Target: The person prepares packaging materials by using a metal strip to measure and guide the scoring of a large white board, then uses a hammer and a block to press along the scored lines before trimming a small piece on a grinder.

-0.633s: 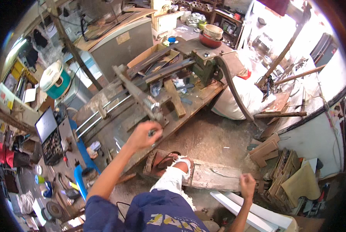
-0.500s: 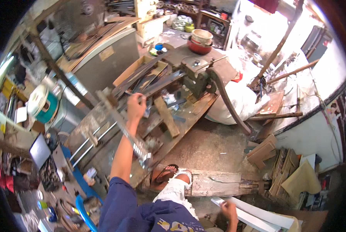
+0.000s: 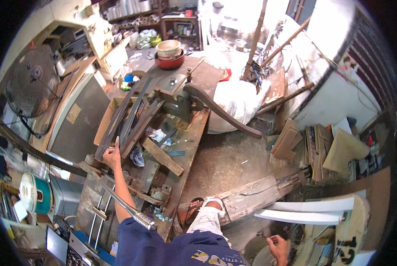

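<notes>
On the left, my left hand [image 3: 112, 157] is by the near ends of long dark strips [image 3: 114, 119] that lie across a workbench [image 3: 187, 146]. Its fingers are curled with one finger pointing forward; what they hold, if anything, is hidden. At the lower right, my right hand [image 3: 277, 248] has its fingers bent and apart, with nothing visible in it. Two long white strips [image 3: 305, 216] lie just beyond this hand, their right ends over an open carton [image 3: 361, 217]. A metal bar clamp [image 3: 129, 208] extends alongside my left forearm.
Mid-bench stands a green cutting machine with a long curved lever [image 3: 225, 115]. A short wooden block [image 3: 163, 156] lies near it. Red and cream basins [image 3: 168, 55] are stacked behind. Cardboard pieces [image 3: 318, 153] lean at the right, and a plank [image 3: 251, 195] lies on the floor.
The view has swung to the right. My left hand has come to the near ends of the dark strips. My right hand, earlier at the white strips, is now apart from them.
</notes>
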`<move>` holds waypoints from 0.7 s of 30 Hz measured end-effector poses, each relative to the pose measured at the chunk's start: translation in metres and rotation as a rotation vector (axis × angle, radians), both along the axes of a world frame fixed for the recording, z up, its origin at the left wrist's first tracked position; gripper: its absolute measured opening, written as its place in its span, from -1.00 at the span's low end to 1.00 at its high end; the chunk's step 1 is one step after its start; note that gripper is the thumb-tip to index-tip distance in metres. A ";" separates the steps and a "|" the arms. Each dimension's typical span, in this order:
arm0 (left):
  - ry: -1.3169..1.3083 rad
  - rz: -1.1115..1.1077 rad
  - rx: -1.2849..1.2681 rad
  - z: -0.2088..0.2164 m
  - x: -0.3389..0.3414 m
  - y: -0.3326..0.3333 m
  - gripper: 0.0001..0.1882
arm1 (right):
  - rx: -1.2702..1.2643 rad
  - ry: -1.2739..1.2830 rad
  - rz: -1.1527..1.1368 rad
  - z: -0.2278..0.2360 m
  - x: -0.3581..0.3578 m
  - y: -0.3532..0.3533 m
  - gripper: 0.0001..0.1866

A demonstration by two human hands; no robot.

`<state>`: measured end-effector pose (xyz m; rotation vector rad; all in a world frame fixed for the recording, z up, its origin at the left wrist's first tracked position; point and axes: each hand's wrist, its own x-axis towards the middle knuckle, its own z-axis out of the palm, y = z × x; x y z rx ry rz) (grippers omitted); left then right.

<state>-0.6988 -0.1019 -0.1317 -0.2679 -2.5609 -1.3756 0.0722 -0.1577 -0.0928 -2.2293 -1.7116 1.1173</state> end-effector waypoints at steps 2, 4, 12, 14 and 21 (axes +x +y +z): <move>0.081 -0.127 0.107 0.015 0.031 0.029 -0.25 | 0.108 0.015 -0.044 0.012 0.009 -0.011 -0.75; 0.177 -0.258 0.166 0.039 0.089 0.066 -0.30 | 0.238 -0.006 0.003 0.049 0.011 -0.015 -0.77; 0.062 -1.458 0.427 0.108 0.459 0.118 -0.51 | 0.786 0.670 -0.513 0.147 0.071 -0.051 -0.13; -0.083 -1.695 0.350 0.090 0.551 0.103 -0.52 | 0.909 0.801 -0.715 0.146 0.118 -0.097 0.09; 0.009 -2.401 0.158 0.039 0.732 0.035 -0.51 | 1.099 0.744 -1.348 0.124 0.152 -0.278 -0.67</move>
